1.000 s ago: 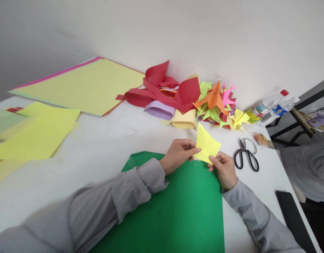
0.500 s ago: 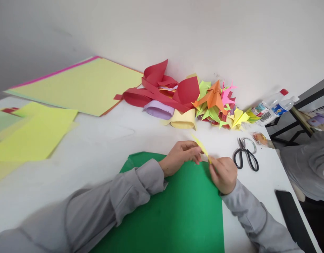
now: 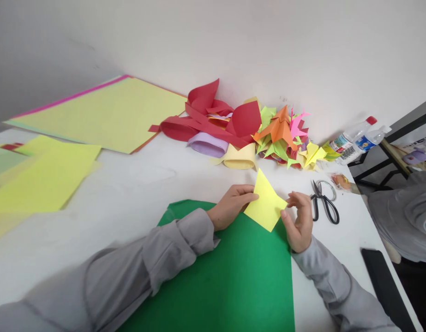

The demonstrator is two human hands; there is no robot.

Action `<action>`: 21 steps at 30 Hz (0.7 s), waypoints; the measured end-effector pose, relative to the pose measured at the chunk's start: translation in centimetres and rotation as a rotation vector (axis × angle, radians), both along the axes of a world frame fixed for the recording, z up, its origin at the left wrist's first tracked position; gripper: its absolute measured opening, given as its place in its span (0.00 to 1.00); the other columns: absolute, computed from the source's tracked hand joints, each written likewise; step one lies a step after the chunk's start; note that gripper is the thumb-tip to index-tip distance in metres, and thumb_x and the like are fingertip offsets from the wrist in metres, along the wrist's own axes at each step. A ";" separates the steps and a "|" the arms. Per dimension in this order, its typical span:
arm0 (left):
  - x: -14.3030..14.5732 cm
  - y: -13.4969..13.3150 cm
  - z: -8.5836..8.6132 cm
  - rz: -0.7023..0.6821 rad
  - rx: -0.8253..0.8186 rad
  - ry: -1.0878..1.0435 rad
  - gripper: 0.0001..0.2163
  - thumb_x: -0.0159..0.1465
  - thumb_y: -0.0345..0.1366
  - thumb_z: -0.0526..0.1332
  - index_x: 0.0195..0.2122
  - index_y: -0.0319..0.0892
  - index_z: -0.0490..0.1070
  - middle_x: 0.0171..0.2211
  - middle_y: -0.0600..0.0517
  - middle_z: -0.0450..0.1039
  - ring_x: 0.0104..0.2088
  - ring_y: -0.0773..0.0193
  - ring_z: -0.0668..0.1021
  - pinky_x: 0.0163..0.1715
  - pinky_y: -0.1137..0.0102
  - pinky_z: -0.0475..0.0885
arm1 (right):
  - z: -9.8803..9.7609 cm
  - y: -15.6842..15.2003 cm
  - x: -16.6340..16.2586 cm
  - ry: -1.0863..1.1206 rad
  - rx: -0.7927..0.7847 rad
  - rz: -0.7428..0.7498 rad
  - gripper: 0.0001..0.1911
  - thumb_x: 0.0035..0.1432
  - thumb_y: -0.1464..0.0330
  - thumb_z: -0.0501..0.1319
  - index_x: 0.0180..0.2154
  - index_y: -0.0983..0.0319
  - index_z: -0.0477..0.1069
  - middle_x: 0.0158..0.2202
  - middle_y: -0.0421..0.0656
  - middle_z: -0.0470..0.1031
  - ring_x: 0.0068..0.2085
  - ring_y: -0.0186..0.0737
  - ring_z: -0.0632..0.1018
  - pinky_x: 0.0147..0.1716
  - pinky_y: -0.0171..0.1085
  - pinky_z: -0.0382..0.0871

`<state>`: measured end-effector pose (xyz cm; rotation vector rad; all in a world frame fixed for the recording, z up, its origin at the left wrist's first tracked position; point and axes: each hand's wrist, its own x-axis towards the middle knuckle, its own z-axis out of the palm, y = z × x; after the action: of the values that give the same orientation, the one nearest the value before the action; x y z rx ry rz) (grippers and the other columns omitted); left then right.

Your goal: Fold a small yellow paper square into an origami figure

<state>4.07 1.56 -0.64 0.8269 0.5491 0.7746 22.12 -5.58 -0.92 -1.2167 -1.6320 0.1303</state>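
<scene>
A small piece of yellow paper [image 3: 267, 202], pointed at its top and right corners, is held up over the far edge of a green sheet [image 3: 230, 276]. My left hand [image 3: 231, 205] pinches its left side, thumb in front and the other fingers behind. At the right corner, the thumb and index finger of my right hand [image 3: 299, 223] close on the paper, with the other fingers curled loosely. Just right of that hand lie black-handled scissors [image 3: 325, 203], one handle partly behind it.
Red paper shapes [image 3: 202, 117], a purple paper ring [image 3: 208, 145] and folded paper pieces [image 3: 280, 131] line the wall. Large sheets [image 3: 112, 115] and yellow paper [image 3: 43, 180] lie left. Bottles [image 3: 358, 138] stand back right; a black phone-like slab [image 3: 386, 286] lies near the right edge.
The yellow paper has turned from nearly edge-on to showing its broad face. My right hand has opened out from a tighter grip and turned, now at the paper's right corner.
</scene>
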 end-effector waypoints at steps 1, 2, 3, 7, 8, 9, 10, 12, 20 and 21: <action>-0.1 0.0 -0.1 -0.022 0.018 0.018 0.11 0.51 0.37 0.67 0.33 0.36 0.78 0.27 0.49 0.77 0.28 0.61 0.77 0.33 0.66 0.71 | -0.3 0.1 0.0 0.088 -0.093 0.052 0.23 0.58 0.68 0.59 0.55 0.58 0.60 0.39 0.46 0.70 0.36 0.40 0.73 0.33 0.41 0.71; -0.1 0.0 -0.2 -0.039 0.041 0.032 0.12 0.52 0.38 0.66 0.35 0.36 0.78 0.27 0.50 0.77 0.28 0.62 0.77 0.33 0.66 0.71 | -0.5 0.2 0.0 0.150 -0.174 0.080 0.22 0.58 0.68 0.60 0.54 0.58 0.61 0.36 0.43 0.71 0.33 0.38 0.73 0.31 0.38 0.71; -0.2 0.0 -0.2 -0.041 0.068 0.047 0.14 0.54 0.39 0.66 0.38 0.36 0.77 0.27 0.50 0.76 0.28 0.63 0.76 0.33 0.67 0.70 | -0.7 0.2 0.0 0.180 -0.235 0.091 0.20 0.58 0.68 0.60 0.52 0.57 0.63 0.34 0.41 0.72 0.30 0.36 0.73 0.28 0.36 0.70; -0.3 0.1 -0.2 0.105 0.214 0.124 0.27 0.56 0.37 0.65 0.58 0.44 0.64 0.23 0.58 0.70 0.24 0.70 0.71 0.30 0.72 0.68 | -0.7 0.2 -0.1 0.169 -0.294 0.055 0.08 0.56 0.68 0.62 0.41 0.58 0.73 0.36 0.42 0.76 0.25 0.31 0.71 0.25 0.34 0.68; -0.3 0.1 -0.2 0.125 0.250 0.142 0.28 0.56 0.37 0.65 0.58 0.44 0.63 0.23 0.58 0.69 0.24 0.71 0.71 0.30 0.72 0.68 | -0.6 0.2 -0.1 0.182 -0.302 0.041 0.08 0.56 0.67 0.62 0.39 0.59 0.74 0.34 0.42 0.77 0.24 0.31 0.70 0.25 0.33 0.67; -0.3 0.1 -0.2 0.119 0.278 0.151 0.27 0.56 0.37 0.66 0.57 0.43 0.64 0.25 0.57 0.70 0.26 0.70 0.72 0.32 0.72 0.69 | -0.5 0.2 -0.1 0.208 -0.318 0.026 0.07 0.56 0.67 0.63 0.39 0.59 0.74 0.31 0.41 0.77 0.22 0.30 0.69 0.23 0.33 0.66; -0.3 0.2 -0.2 0.090 0.299 0.151 0.26 0.55 0.37 0.66 0.55 0.40 0.67 0.28 0.55 0.72 0.29 0.68 0.73 0.34 0.70 0.70 | -0.5 0.2 -0.1 0.241 -0.342 0.014 0.08 0.56 0.66 0.63 0.38 0.59 0.75 0.29 0.40 0.76 0.21 0.30 0.68 0.21 0.33 0.64; -0.3 0.2 -0.3 0.017 0.325 0.141 0.25 0.52 0.35 0.69 0.52 0.37 0.70 0.36 0.49 0.74 0.36 0.62 0.76 0.39 0.66 0.72 | -0.4 0.3 -0.1 0.316 -0.388 -0.009 0.09 0.55 0.64 0.64 0.38 0.60 0.75 0.25 0.39 0.74 0.20 0.30 0.66 0.19 0.32 0.61; -0.6 0.2 -0.2 -0.082 0.476 0.174 0.37 0.41 0.28 0.73 0.55 0.43 0.67 0.54 0.42 0.65 0.50 0.50 0.73 0.45 0.59 0.74 | -0.4 0.8 -0.1 0.487 -0.462 -0.016 0.12 0.51 0.61 0.66 0.36 0.61 0.75 0.22 0.38 0.71 0.20 0.30 0.64 0.18 0.32 0.61; -0.6 0.2 -0.1 -0.076 0.489 0.182 0.36 0.42 0.28 0.73 0.54 0.42 0.67 0.53 0.43 0.64 0.51 0.50 0.72 0.46 0.59 0.74 | -0.4 0.9 -0.1 0.491 -0.465 -0.013 0.12 0.51 0.61 0.66 0.36 0.61 0.75 0.22 0.38 0.71 0.20 0.30 0.64 0.18 0.32 0.60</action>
<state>3.42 1.79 -0.76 1.3731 0.4911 0.7785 22.04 -4.73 -1.31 -1.4010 -1.1904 0.7741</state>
